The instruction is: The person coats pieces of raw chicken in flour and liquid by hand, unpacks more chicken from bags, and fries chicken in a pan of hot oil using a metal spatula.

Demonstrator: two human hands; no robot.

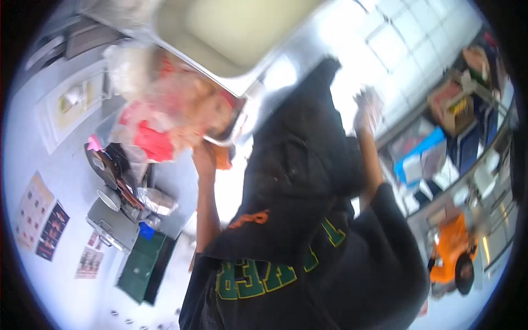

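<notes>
My left hand (204, 157) is at the near edge of a metal tray (237, 131) heaped with plastic bags and reddish-orange contents (192, 104). Its fingers blend into the blurred contents, so its grip does not show. A small orange thing (223, 158) is just beside it. Out to the right, my right hand (368, 110) is held away from my body over the pale tiled floor, seemingly in a thin clear glove. It is blurred, with the fingers apart and nothing visible in them. A large pan of pale yellowish content (236, 33) lies ahead.
A red packet (154, 142) lies among the bags on the left. Beyond are a grey case (113, 220) and a green box (142, 267). Cardboard boxes (456, 107) and a blue bag (421, 157) are at right. A person in orange (454, 247) is farther off.
</notes>
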